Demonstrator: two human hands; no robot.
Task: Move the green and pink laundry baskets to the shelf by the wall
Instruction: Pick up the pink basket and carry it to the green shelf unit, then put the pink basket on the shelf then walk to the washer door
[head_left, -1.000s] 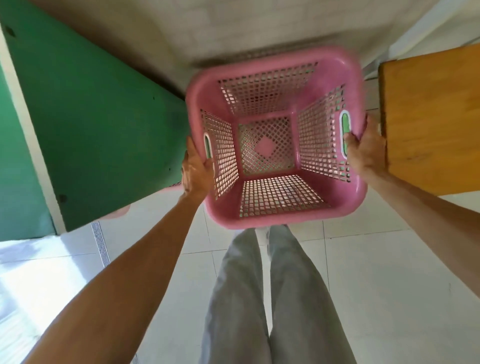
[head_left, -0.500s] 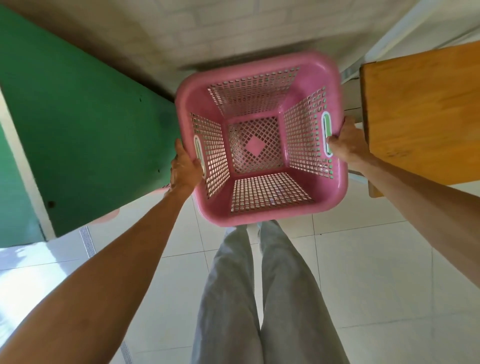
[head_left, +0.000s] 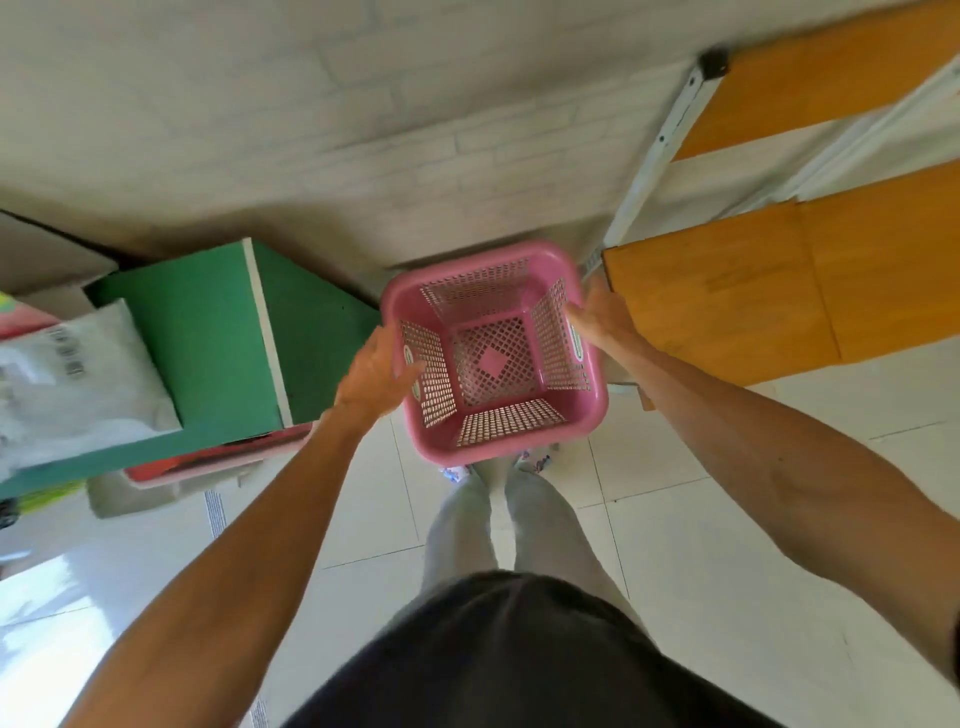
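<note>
Pink laundry basket (head_left: 493, 358) at frame centre, empty, mouth up, low over white floor tiles (head_left: 701, 519), just ahead of feet. Left hand (head_left: 376, 374) at 9 o'clock side, fingers over rim by handle slot, grasping. Right hand (head_left: 597, 317) at 3 o'clock side, clasping opposite handle. Wooden shelf (head_left: 727, 301) at 3 o'clock, just beside basket. Green box (head_left: 218, 332) at 9 o'clock. Brick wall (head_left: 363, 130) at 12.

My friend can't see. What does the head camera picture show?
A person's two hands, left hand and right hand, hold an empty pink laundry basket by its sides, above a white tiled floor. A wooden shelf stands right, a green box left.
</note>
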